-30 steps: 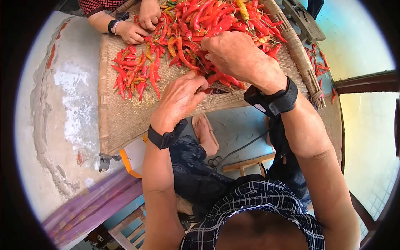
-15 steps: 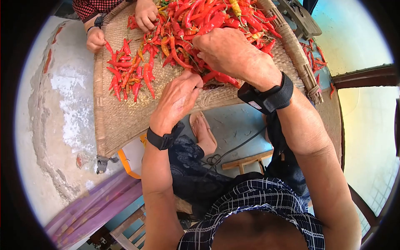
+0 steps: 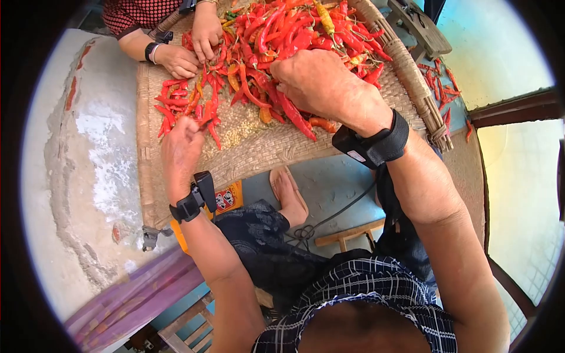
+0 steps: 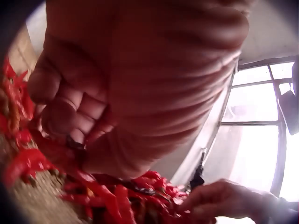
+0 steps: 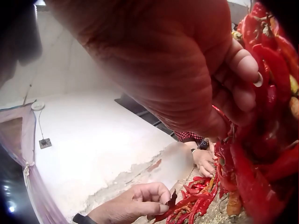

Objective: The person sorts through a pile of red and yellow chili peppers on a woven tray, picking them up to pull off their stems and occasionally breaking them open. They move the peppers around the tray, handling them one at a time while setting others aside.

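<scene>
My left hand (image 3: 181, 154) is over the small heap of chili peppers (image 3: 172, 101) at the mat's left side. It pinches a dark red chili pepper (image 5: 172, 199) between thumb and curled fingers, and the left wrist view shows red close under the fingertips. Bent over the near side of the large pile of red chili peppers (image 3: 294, 29) is my right hand (image 3: 329, 88). Its curled fingertips are at the stem end of a long red chili pepper (image 3: 294, 115), which slants down from them toward the mat's near edge. The back of the hand hides part of the pile.
Another person's hands (image 3: 179, 60) work at the far left of the woven mat (image 3: 253, 153). Pale seeds (image 3: 238, 130) lie scattered between the two heaps. A rolled rim (image 3: 406, 65) borders the mat on the right. A wooden bench (image 3: 421, 26) and loose peppers (image 3: 438, 88) are beyond it.
My left hand has moved left from beside the right hand to the small heap. A long red pepper now slants below my right hand. The other person's hand has come back onto the mat.
</scene>
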`<state>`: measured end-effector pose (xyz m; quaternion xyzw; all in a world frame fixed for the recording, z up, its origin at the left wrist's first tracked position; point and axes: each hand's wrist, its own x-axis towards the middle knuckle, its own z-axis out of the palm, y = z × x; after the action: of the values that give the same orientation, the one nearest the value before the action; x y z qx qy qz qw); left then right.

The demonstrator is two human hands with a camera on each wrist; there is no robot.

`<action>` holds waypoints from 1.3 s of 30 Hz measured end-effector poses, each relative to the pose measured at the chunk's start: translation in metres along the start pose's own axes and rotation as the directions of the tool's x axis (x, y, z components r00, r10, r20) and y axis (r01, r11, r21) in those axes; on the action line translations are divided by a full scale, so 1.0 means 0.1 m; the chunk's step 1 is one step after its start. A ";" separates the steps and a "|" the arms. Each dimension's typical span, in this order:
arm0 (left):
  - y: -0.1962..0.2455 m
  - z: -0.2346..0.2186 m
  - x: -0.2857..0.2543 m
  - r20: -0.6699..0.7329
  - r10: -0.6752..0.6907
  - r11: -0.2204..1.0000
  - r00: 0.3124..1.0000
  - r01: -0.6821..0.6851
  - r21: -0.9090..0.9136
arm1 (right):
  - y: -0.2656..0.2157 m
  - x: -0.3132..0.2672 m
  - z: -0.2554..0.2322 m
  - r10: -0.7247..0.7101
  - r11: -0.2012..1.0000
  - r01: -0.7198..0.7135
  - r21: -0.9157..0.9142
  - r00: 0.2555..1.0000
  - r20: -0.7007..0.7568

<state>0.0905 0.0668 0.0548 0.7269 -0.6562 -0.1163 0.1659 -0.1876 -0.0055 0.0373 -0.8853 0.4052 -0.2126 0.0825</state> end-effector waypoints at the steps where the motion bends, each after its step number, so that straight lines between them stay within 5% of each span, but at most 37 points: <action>1: -0.06 0.01 0.01 -0.108 -0.012 0.988 0.994 0.028 0.151 | 0.00 -0.01 -0.01 -0.006 1.000 0.006 0.018 1.000 -0.003; 2: -0.10 0.07 0.03 -0.116 -0.006 0.988 0.993 0.024 0.155 | 0.01 -0.01 -0.01 -0.008 1.000 0.008 0.017 1.000 -0.013; 4: -0.01 0.22 0.08 -0.385 0.297 0.929 0.874 -0.172 0.327 | 0.01 0.01 0.00 0.002 1.000 -0.002 0.013 1.000 0.029; 7: 0.50 0.41 0.11 -0.097 0.047 0.917 0.994 -0.081 -0.391 | 0.01 0.01 0.02 0.014 1.000 -0.014 0.000 1.000 0.007; 14: 0.86 0.78 0.31 -0.021 0.081 0.973 0.996 -0.084 -0.217 | 0.01 0.04 0.04 0.006 1.000 -0.007 0.020 0.999 0.046; 21: 0.70 0.33 0.14 0.149 0.135 0.728 0.980 0.004 -0.686 | 0.00 0.03 -0.01 0.006 1.000 -0.006 0.017 1.000 0.004; 26: 0.39 0.10 0.13 0.023 0.052 0.472 0.998 -0.004 -0.881 | 0.00 0.01 0.01 -0.009 1.000 0.009 0.022 1.000 -0.011; 27: 0.42 0.09 0.14 -0.056 -0.061 0.449 0.997 -0.023 -0.893 | 0.00 0.01 0.00 -0.009 1.000 0.009 0.023 1.000 -0.012; 28: 0.38 0.07 0.15 -0.059 -0.062 0.451 0.996 -0.025 -0.892 | 0.00 0.02 0.00 0.006 1.000 -0.006 0.019 1.000 0.004; 31: 0.08 0.05 0.20 -0.275 -0.239 0.761 0.931 0.004 -0.648 | -0.01 0.03 -0.02 0.017 1.000 -0.018 0.010 0.999 0.032; 34: -0.01 0.14 0.28 -0.346 -0.122 0.893 0.930 -0.049 -0.447 | -0.01 0.03 0.01 0.010 1.000 -0.011 0.009 0.999 0.036; 36: 0.08 0.14 0.26 -0.264 -0.220 0.813 0.939 0.027 -0.582 | 0.00 0.02 0.01 0.010 1.000 -0.010 0.014 1.000 0.028; 38: 0.18 0.11 0.22 -0.110 -0.203 0.445 0.973 -0.008 -0.896 | 0.00 0.01 0.02 0.012 1.000 -0.012 -0.026 1.000 0.011; 39: 0.18 0.10 0.21 -0.109 -0.202 0.445 0.973 -0.008 -0.896 | 0.00 0.01 0.02 0.012 1.000 -0.012 -0.025 1.000 0.011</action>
<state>0.0727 0.0434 0.0541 0.5760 -0.4344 -0.3783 0.5800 -0.1865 -0.0066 0.0357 -0.8851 0.4127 -0.2017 0.0749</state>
